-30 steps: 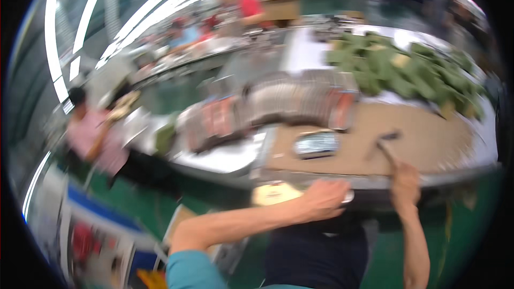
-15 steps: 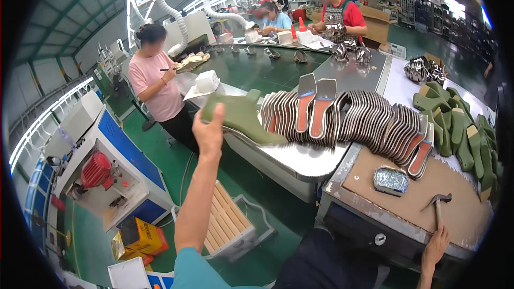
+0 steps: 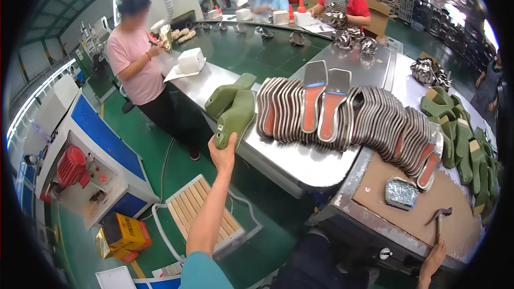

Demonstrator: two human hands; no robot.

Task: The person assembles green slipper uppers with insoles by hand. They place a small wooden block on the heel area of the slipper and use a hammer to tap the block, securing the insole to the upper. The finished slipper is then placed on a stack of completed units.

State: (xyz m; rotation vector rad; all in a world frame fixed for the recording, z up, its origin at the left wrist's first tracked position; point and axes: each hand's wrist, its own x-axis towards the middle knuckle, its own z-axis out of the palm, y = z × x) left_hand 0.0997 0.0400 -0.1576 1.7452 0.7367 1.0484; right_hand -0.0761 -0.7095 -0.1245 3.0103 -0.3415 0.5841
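The left hand (image 3: 222, 155) has open air over the floor (image 3: 128, 134) to its left, up to the blue-and-white machine (image 3: 115, 134); a slatted stool (image 3: 184, 208) stands lower, under the forearm. Ahead, 2 green lasts (image 3: 234, 120) fill the near edge of the metal table (image 3: 308, 167), and a person in pink (image 3: 131, 64) stands beyond. To the right, a long insole row (image 3: 375, 120) walls off the tabletop, with 2 insoles jutting higher; a bare metal strip along the front edge leaves a way past. The right hand (image 3: 435, 259), at the hammer (image 3: 439, 222), has bare brown board (image 3: 369, 195) to its left, interrupted by a foil-covered block (image 3: 401, 194). Heaped lasts (image 3: 463, 150) close off the board's far right.
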